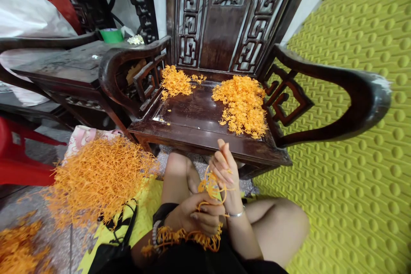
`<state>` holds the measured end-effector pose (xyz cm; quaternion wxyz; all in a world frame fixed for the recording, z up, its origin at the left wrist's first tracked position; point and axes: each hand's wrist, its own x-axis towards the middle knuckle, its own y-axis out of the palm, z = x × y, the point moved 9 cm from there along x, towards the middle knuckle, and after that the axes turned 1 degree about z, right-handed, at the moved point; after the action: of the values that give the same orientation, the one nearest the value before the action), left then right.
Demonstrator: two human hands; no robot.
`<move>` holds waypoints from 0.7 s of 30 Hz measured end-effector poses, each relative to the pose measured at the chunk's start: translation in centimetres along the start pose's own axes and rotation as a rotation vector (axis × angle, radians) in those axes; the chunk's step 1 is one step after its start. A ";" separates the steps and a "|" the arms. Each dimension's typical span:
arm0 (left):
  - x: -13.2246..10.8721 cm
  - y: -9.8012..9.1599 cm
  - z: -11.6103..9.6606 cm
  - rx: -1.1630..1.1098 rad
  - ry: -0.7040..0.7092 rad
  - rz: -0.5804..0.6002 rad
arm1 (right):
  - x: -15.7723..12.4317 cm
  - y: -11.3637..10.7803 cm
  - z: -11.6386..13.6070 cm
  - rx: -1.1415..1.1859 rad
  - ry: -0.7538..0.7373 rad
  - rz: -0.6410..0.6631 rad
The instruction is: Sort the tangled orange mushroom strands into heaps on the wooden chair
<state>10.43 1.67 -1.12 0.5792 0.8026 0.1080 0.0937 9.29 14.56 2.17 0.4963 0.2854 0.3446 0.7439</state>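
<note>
Over my lap, my left hand (203, 215) is closed round a bunch of thin orange strands that look like pieces of artificial flowers. Frilly orange ends (207, 239) hang out below that fist, across the wrist with the beaded bracelet. Just above it, my right hand (224, 167) has its fingers curled in a pinch on orange strands. Loose loops of orange strands (210, 184) stretch between both hands. The exact shape inside the fingers is hidden.
A dark carved wooden chair (192, 115) stands ahead, with an orange pile (176, 81) on its left and a larger orange pile (244, 105) on its right. A big orange strand heap (99, 180) lies at left, near a red stool (22, 154). Yellow studded matting (353, 180) covers the right.
</note>
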 end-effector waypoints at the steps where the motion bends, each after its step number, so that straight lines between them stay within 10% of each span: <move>1: 0.0 -0.1 0.0 0.004 0.007 -0.004 | -0.1 0.2 -0.1 -0.028 0.009 0.012; 13: -0.3 -0.3 -0.6 0.103 0.135 -0.078 | -0.4 -1.6 3.1 -0.324 -0.351 -0.185; 21: -1.2 -2.8 -1.2 0.263 0.286 -0.336 | -1.8 -3.3 10.4 -0.522 -0.592 -0.257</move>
<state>8.75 3.31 -3.41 0.4560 0.8204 0.3320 0.0939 19.70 16.12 5.65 0.7184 0.3065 0.0196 0.6241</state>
